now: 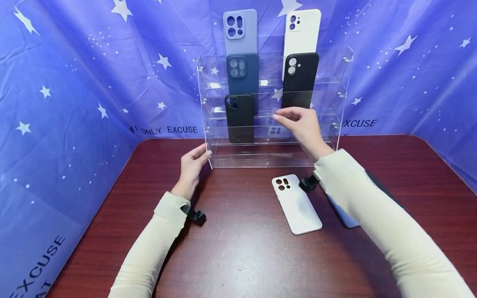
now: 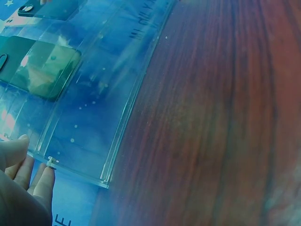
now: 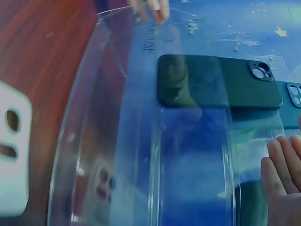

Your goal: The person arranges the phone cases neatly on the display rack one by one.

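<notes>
A clear tiered display rack (image 1: 238, 160) holds phone cases. In its left column are a pale blue case (image 1: 250, 35), a dark blue case (image 1: 242, 85) and a black case (image 1: 240, 122). The right column has a white case (image 1: 307, 35) above another black case (image 1: 303, 82). My left hand (image 1: 191, 167) holds the rack's left side panel near its base, thumb at the front edge, fingers along the outside. Before the lower right tiers is my right hand (image 1: 303, 126), thumb and forefinger close together with nothing seen between them; its fingers (image 3: 282, 165) look extended in the right wrist view.
On the brown table (image 1: 231, 248) lies a whitish phone case (image 1: 299, 211), camera cutouts toward the rack. A blue case (image 1: 348, 217) and a dark flat thing (image 1: 384, 188) are partly hidden by the right sleeve. A blue star-patterned curtain (image 1: 74, 103) surrounds the table.
</notes>
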`<state>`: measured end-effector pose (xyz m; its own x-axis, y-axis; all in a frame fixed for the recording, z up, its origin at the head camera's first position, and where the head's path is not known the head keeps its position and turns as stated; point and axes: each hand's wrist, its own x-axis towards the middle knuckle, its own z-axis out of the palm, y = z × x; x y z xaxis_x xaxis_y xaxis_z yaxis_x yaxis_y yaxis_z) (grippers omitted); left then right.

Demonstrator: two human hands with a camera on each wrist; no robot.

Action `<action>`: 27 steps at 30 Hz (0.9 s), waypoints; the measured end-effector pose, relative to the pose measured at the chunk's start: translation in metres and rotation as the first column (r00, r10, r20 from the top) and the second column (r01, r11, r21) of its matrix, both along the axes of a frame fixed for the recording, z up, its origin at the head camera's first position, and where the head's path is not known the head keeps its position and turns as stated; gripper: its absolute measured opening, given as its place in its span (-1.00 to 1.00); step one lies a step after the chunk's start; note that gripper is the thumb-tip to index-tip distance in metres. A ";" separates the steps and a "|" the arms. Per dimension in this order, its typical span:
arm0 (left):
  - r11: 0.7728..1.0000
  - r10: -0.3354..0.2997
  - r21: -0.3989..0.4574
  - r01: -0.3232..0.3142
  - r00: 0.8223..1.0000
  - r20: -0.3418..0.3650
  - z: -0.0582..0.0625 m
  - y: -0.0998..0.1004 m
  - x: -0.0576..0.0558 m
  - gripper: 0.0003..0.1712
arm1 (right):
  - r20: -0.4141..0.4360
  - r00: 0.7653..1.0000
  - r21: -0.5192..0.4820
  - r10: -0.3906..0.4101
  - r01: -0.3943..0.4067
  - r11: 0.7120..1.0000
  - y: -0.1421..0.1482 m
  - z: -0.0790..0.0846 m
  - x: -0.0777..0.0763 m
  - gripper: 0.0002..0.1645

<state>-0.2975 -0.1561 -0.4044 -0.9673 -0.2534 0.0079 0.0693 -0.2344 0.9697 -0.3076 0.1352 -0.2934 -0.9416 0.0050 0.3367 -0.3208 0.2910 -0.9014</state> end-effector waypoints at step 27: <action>1.000 0.013 0.004 -0.013 1.000 -0.008 -0.001 -0.001 -0.001 -0.55 | 0.153 0.988 0.376 0.002 -0.060 0.925 0.165 -0.066 0.060 -0.52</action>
<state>-0.2982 -0.1568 -0.4058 -0.9638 -0.2663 0.0146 0.0801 -0.2368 0.9682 -0.2476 0.3003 -0.3597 -0.9782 -0.1254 0.1654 -0.2075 0.6115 -0.7636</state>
